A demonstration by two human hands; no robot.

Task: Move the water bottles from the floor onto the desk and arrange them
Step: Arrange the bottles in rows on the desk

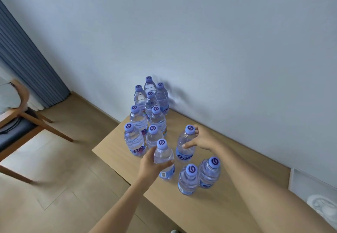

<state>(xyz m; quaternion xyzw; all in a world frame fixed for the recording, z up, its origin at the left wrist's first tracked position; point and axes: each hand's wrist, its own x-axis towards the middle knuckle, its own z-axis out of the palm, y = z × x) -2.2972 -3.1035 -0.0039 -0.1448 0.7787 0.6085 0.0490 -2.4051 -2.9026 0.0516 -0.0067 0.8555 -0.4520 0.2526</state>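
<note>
Gripping one bottle each – left hand (152,163), right hand (202,139); twelve bottles (138,121) upright on desk (228,196).

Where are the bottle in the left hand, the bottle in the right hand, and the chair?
Left-hand bottle (162,154): head view, clear shoulder.
Right-hand bottle (189,130): head view, cap.
Chair (13,134): head view, dark seat.
</note>
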